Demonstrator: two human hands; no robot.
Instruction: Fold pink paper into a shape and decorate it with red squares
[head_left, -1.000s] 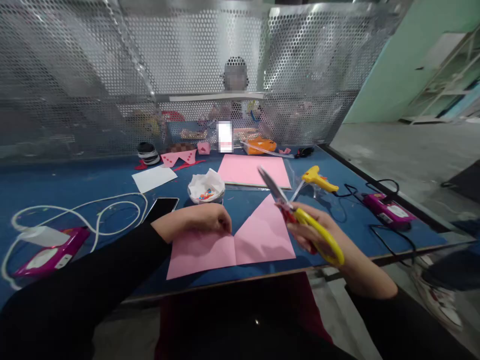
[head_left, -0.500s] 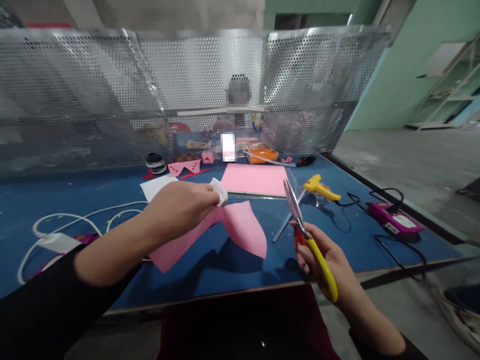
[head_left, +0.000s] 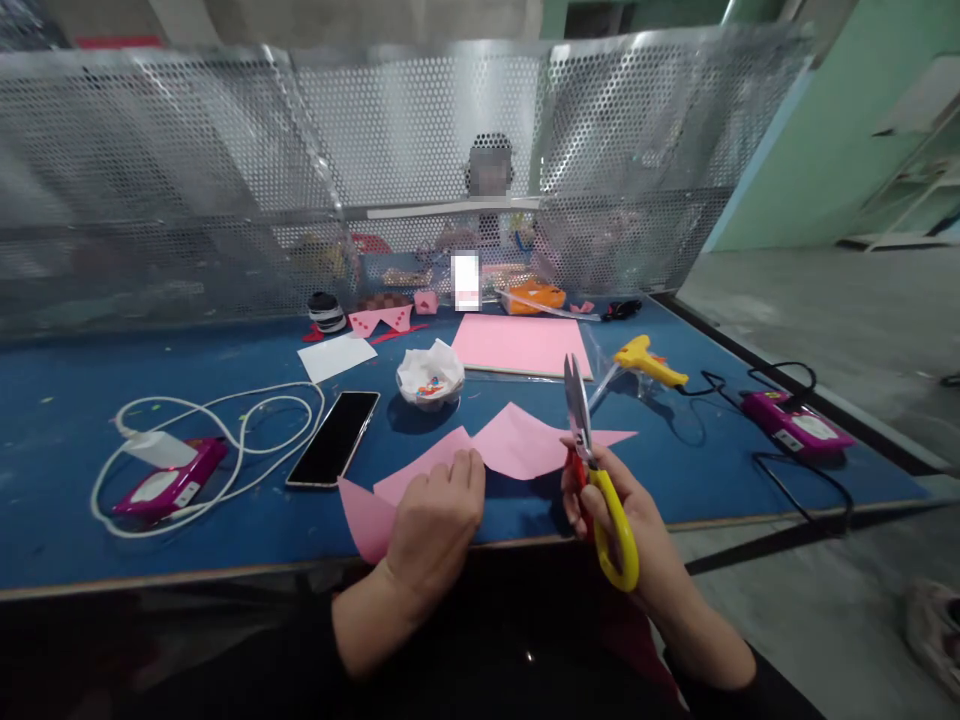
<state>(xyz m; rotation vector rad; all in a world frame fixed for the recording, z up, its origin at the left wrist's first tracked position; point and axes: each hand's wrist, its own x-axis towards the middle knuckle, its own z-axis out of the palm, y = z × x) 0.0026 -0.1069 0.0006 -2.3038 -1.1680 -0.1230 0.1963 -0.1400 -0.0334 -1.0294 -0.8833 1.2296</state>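
Note:
My left hand [head_left: 439, 520] is closed on a cut piece of pink paper [head_left: 517, 440] near the table's front edge. The paper bends up in pointed flaps on both sides of the hand. In my right hand [head_left: 615, 500] is a pair of scissors [head_left: 579, 410], one handle loop yellow and the other red. Their blades point up and away from me, slightly apart, close to the right part of the paper. Just beyond the paper stands a small bowl [head_left: 431, 375] lined with white tissue, with tiny red and blue bits inside.
A stack of pink sheets [head_left: 521, 345] lies behind. To the right are a yellow glue gun [head_left: 646, 362] and a purple power strip [head_left: 795, 422]. A phone [head_left: 334, 440], a white cable [head_left: 244, 420] and another purple strip [head_left: 176, 480] lie left. A perforated metal screen [head_left: 420, 130] closes the back.
My left hand has left the white tissue at the bowl, come down towards me and taken hold of the pink paper. The bowl and phone now show fully. The scissors remain in my right hand.

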